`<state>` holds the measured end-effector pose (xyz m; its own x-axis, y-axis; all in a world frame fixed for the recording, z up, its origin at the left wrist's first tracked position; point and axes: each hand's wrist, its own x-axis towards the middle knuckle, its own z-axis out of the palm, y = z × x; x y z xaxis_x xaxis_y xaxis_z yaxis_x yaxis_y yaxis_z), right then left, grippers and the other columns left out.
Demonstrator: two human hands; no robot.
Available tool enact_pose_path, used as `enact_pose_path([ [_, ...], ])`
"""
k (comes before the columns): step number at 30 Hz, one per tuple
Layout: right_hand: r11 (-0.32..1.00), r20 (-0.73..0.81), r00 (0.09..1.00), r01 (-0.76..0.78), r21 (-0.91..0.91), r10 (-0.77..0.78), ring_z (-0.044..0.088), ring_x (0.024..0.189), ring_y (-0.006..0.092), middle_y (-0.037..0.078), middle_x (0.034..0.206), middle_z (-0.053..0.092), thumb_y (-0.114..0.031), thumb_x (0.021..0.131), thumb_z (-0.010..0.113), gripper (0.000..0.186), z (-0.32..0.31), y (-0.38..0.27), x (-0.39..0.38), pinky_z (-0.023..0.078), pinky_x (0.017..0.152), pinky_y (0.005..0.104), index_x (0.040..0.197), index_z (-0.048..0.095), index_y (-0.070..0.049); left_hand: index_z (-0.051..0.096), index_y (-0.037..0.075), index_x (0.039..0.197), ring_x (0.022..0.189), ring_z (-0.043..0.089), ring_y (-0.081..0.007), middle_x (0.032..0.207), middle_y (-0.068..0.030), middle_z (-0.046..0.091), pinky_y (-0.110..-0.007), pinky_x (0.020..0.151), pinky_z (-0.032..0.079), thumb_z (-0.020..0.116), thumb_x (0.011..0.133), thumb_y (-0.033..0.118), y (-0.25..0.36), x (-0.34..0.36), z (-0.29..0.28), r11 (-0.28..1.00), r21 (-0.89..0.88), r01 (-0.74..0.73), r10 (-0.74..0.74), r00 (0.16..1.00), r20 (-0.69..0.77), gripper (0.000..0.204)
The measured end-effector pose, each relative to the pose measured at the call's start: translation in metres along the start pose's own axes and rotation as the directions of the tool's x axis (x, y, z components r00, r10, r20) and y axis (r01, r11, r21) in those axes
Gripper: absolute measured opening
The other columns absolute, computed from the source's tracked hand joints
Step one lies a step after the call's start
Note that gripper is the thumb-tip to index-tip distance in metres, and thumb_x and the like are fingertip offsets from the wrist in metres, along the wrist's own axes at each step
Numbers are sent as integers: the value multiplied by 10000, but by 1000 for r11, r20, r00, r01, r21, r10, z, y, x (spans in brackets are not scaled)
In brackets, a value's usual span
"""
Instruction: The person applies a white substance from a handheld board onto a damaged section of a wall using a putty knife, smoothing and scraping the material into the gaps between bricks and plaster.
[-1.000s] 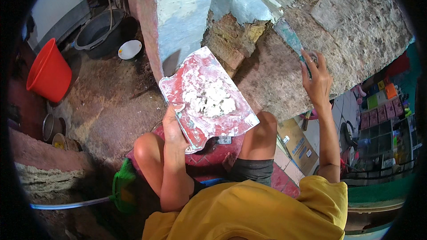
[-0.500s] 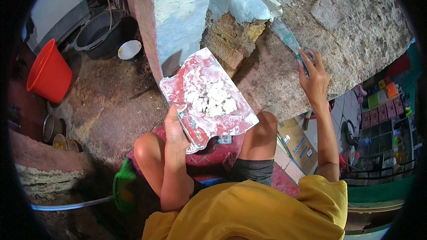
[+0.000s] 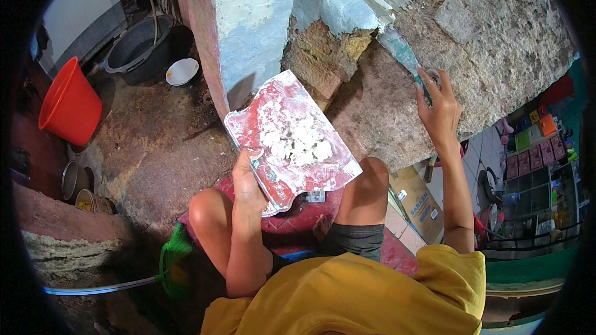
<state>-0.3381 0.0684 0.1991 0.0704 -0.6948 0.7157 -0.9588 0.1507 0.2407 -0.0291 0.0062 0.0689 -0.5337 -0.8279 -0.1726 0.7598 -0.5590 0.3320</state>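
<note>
My left hand [image 3: 248, 183] grips the lower left edge of a red board [image 3: 273, 180] smeared with white paste, its fingers hidden underneath. A lumpy heap of white putty [image 3: 301, 139] lies on the middle of the board. In my right hand [image 3: 442, 108] is a putty knife [image 3: 399, 49], held by its handle and coated in pale residue. Its blade tip touches or is very near the edge of the pale blue-white plaster [image 3: 329, 0], where that meets the rough grey wall [image 3: 484, 43]. Below the plaster, a broken patch of brown masonry [image 3: 320, 56] is bare.
At left stand a red bucket [image 3: 71, 102], a dark tub [image 3: 139, 49] and a white bowl [image 3: 182, 72]. A green net [image 3: 174, 259] on a pole lies at lower left. My knees flank the board. Right of them are a cardboard box [image 3: 416, 205] and a rack [image 3: 534, 192] with household things.
The board in my left hand has shifted very slightly down in the picture. My right hand and the putty knife stay nearly where they were.
</note>
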Motion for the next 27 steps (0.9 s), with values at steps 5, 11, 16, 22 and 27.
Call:
enact_pose_path([
  [5, 1000, 6, 1000, 3, 5, -3, 598, 590, 210, 59, 1033, 557, -82, 749, 641, 346, 1, 1, -1, 477, 474, 311, 1089, 618, -137, 456, -27, 1196, 1002, 571, -296, 1116, -169, 570, -419, 909, 441, 476, 776, 182, -1, 1, -1, 1000, 0, 23, -23, 1000, 5, 469],
  [11, 1000, -5, 1000, -9, 4, 9, 606, 640, 238, 73, 1025, 546, -79, 743, 639, 360, 2, -4, -1, 487, 508, 332, 1095, 605, -146, 473, -23, 1182, 989, 577, -296, 1106, -163, 578, -419, 895, 449, 480, 794, 202, -4, 3, -1, 999, -12, 49, -48, 998, 36, 448],
  [16, 995, -28, 997, -64, 78, 66, 609, 656, 260, 90, 1042, 539, -100, 741, 642, 370, 13, -6, -6, 491, 526, 347, 1104, 598, -154, 507, -15, 1148, 959, 588, -290, 1087, -157, 590, -421, 864, 468, 507, 834, 249, -6, 0, 2, 997, 73, 1, -1, 1000, -3, 410],
  [22, 999, 63, 998, -23, -29, 25, 610, 688, 289, 117, 1046, 542, -128, 753, 638, 362, -4, 4, 6, 484, 531, 363, 1111, 598, -168, 506, -15, 1148, 950, 592, -277, 1080, -147, 593, -410, 859, 471, 492, 854, 236, -5, 0, -3, 1000, 22, -3, 1, 998, 64, 387],
  [27, 991, 184, 980, 95, -94, -77, 605, 704, 291, 116, 1007, 541, -125, 757, 629, 331, -41, 18, 43, 477, 561, 378, 1086, 611, -157, 501, -19, 1157, 955, 591, -275, 1087, -147, 591, -411, 862, 470, 463, 868, 216, -7, 2, 1, 999, -37, 27, -23, 994, 111, 375],
])
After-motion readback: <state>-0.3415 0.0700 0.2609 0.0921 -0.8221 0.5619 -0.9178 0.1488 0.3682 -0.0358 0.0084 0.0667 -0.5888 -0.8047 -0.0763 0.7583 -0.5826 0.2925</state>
